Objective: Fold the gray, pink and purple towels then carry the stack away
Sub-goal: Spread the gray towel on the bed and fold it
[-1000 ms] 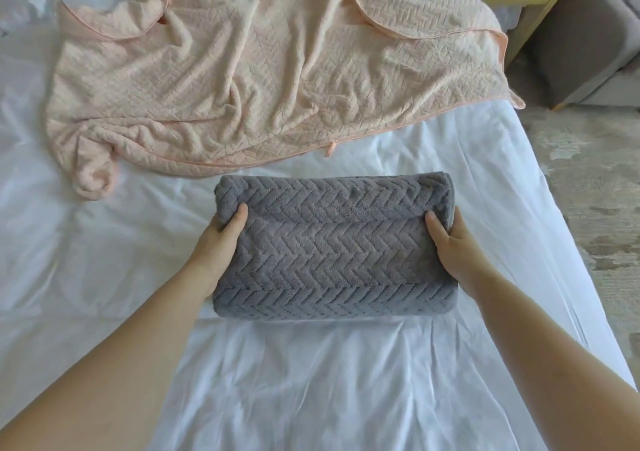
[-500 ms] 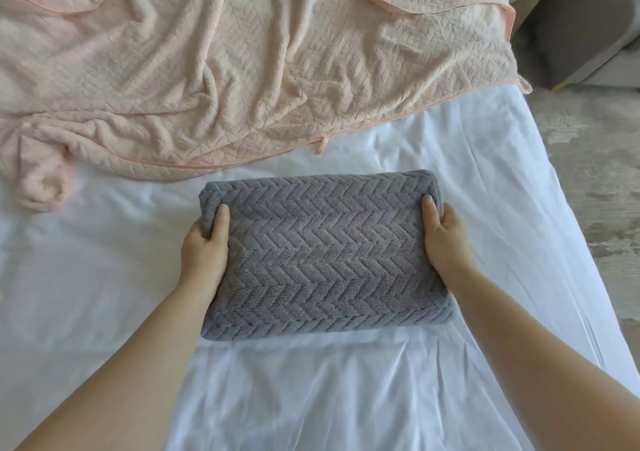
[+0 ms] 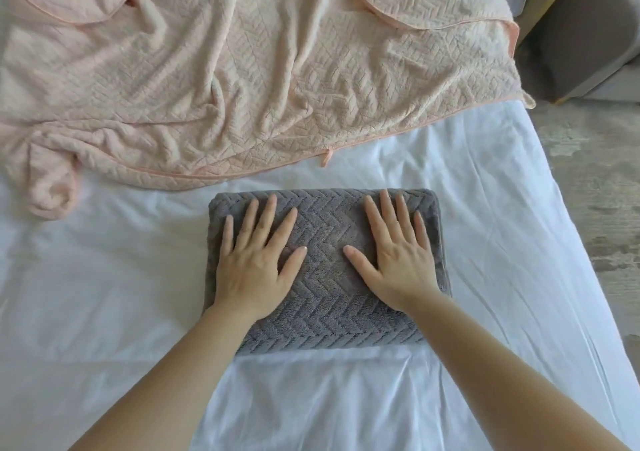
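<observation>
Soft, even daylight; faint shadows, slight blur, wide-angle edge distortion.

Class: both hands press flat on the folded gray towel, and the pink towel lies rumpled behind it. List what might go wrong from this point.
1. The gray towel is a thick bundle held down only by the flat left hand and right hand; it may spring open once they lift.
2. A corner of the pink towel reaches the right edge of the bed; tugging it carelessly could drop it onto the floor.
</observation>
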A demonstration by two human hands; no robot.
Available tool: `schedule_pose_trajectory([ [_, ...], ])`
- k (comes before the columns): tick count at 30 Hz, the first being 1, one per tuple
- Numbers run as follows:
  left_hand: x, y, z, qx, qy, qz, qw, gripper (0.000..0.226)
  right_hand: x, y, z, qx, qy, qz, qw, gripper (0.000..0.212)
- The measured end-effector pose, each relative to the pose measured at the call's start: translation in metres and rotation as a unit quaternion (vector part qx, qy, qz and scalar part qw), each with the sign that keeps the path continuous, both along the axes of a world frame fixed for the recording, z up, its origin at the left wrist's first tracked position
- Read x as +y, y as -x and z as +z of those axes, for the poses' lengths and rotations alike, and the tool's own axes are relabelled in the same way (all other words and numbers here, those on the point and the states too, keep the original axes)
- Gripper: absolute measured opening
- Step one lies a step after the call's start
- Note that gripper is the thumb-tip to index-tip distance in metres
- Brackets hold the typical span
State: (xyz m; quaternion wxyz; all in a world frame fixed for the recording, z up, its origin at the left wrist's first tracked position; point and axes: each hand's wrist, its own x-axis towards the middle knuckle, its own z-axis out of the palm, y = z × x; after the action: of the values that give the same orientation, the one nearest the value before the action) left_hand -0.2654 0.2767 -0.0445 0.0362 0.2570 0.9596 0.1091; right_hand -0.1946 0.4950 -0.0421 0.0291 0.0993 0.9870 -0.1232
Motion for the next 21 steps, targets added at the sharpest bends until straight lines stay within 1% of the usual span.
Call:
schedule_pose_trajectory([
  [2,-0.005,0.008,-0.014,-0.036,0.058,0.024,0.997,0.066,0.005,0.006,-0.012,-0.023,-0.018,-0.006,1.000,0.073],
  [4,-0.012,0.013,-0.027,-0.049,0.076,0.051,0.995,0.065,0.011,0.011,-0.021,-0.033,-0.028,-0.003,0.999,0.072],
  [7,-0.015,0.010,-0.036,-0.054,0.075,0.071,0.993,0.066,0.020,0.016,-0.032,-0.046,-0.053,-0.008,0.998,0.071],
  [9,-0.014,0.008,-0.039,-0.054,0.076,0.067,0.993,0.067,0.030,0.015,-0.039,-0.049,-0.060,-0.027,0.997,0.072],
  [14,-0.012,0.011,-0.050,-0.055,0.053,0.053,0.996,0.070,0.038,0.012,-0.056,-0.057,-0.054,-0.042,0.996,0.072],
  [21,-0.012,0.013,-0.055,-0.061,0.062,0.059,0.994,0.073,0.037,0.016,-0.061,-0.051,-0.034,-0.048,0.997,0.072],
])
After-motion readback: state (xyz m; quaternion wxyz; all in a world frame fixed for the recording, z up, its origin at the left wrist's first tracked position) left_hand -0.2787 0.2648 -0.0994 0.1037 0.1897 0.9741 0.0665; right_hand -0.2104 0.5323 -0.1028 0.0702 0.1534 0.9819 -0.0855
